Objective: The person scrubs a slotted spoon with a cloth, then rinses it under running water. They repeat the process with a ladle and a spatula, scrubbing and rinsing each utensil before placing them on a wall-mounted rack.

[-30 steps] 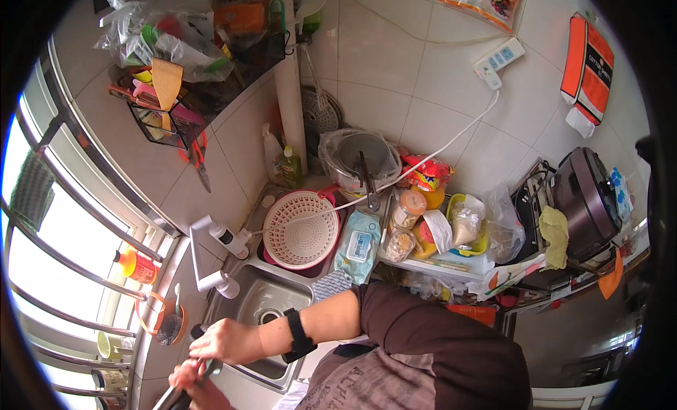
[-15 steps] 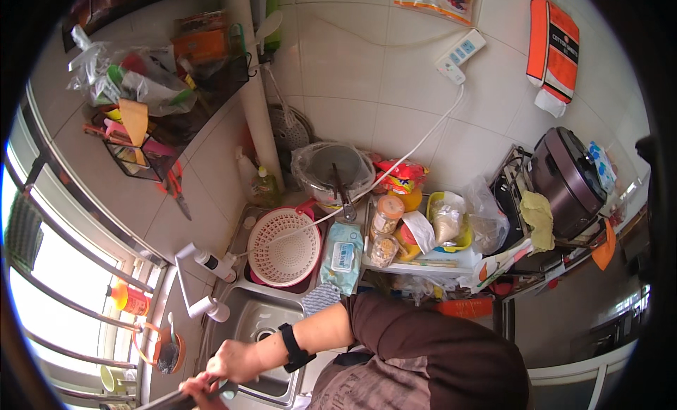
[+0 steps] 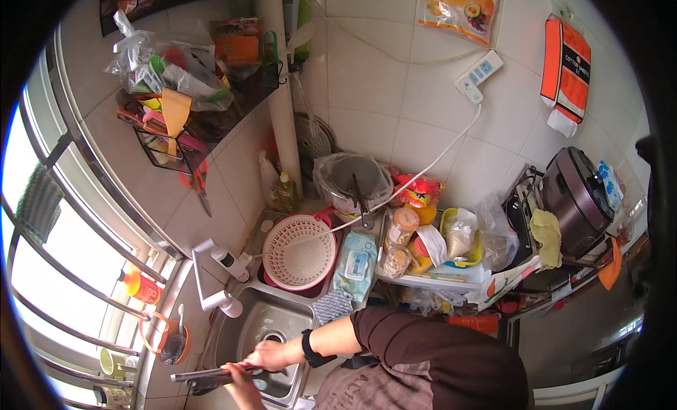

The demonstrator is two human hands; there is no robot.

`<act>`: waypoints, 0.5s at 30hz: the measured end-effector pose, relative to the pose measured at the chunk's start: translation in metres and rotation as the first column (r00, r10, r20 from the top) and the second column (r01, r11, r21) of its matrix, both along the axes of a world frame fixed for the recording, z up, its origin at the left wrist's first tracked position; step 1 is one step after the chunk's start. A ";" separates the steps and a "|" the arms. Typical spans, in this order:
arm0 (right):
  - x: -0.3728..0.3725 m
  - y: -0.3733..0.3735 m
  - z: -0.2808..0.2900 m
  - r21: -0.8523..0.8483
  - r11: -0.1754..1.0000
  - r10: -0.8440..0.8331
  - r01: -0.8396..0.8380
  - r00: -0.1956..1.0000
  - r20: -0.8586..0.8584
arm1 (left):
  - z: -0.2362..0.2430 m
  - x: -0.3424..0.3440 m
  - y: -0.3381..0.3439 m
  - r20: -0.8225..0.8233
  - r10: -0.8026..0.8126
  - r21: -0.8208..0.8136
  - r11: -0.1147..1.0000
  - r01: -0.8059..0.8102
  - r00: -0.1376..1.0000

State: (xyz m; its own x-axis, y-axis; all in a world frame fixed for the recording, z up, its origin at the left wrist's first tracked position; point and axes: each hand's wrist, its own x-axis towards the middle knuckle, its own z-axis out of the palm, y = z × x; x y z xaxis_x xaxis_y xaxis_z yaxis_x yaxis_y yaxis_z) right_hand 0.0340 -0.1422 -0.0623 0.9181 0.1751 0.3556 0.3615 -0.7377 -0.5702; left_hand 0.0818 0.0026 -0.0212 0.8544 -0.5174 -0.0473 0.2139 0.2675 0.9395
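Both my hands are together over the near left end of the metal sink [image 3: 243, 313]. My right hand [image 3: 268, 356], with a black band on its wrist, is closed round the right end of a long dark flat object [image 3: 204, 380]. My left hand [image 3: 242, 386] comes from the lower edge, its fingers wrapped on the same object near its middle. The object points left past the sink's rim; its kind is not clear. A small pale greenish thing [image 3: 260, 383] shows beside my hands, partly hidden. The white faucet [image 3: 211, 279] stands at the sink's left.
Beyond the sink sit a white colander [image 3: 300, 251] in a red basin, a wipes pack [image 3: 356, 265] and a grey patterned cloth [image 3: 333, 306]. A pot [image 3: 356, 177] and a tray with jars [image 3: 403, 227] stand farther back. Window bars [image 3: 77, 269] line the left.
The view has shifted, so the room sits lower and farther right. My hands have moved slightly away from me over the sink, and the dark object now lies more level and shows more fully.
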 end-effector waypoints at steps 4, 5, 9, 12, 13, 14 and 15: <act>0.030 0.008 0.083 -0.081 0.995 -0.012 0.053 0.900 0.437 | 0.084 0.009 0.014 0.257 0.113 -0.088 0.992 -0.093 0.960; 0.032 0.011 0.098 -0.080 0.996 -0.001 0.041 0.896 0.445 | 0.097 0.009 0.018 0.358 0.137 -0.122 0.988 -0.100 0.924; 0.039 0.012 0.105 0.174 0.984 -0.061 -0.032 0.861 0.505 | 0.089 0.022 0.013 0.341 0.131 -0.168 0.983 -0.077 0.931; 0.031 0.004 0.058 0.097 0.994 -0.042 0.053 0.993 -0.110 | 0.033 0.025 -0.005 0.099 0.103 0.167 0.979 -0.119 0.990; 0.024 0.004 0.043 0.069 0.998 0.010 -0.001 0.992 -0.125 | 0.019 0.027 -0.008 -0.010 0.106 0.206 0.973 -0.102 0.994; 0.019 0.003 0.029 0.084 0.996 -0.019 0.025 0.997 -0.069 | 0.006 0.019 -0.006 -0.061 0.133 0.118 0.985 -0.125 0.989; 0.016 0.001 0.021 0.057 0.998 -0.013 0.023 0.987 -0.159 | -0.001 0.017 -0.007 -0.112 0.152 0.117 0.983 -0.139 0.982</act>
State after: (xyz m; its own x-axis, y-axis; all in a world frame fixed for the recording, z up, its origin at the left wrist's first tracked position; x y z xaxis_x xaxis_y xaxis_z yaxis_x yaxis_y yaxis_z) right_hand 0.0505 -0.1411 -0.0411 0.9664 0.1411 0.2147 0.2502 -0.7070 -0.6615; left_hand 0.0991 -0.0048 -0.0227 0.9049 -0.3742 -0.2031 0.2933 0.2021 0.9344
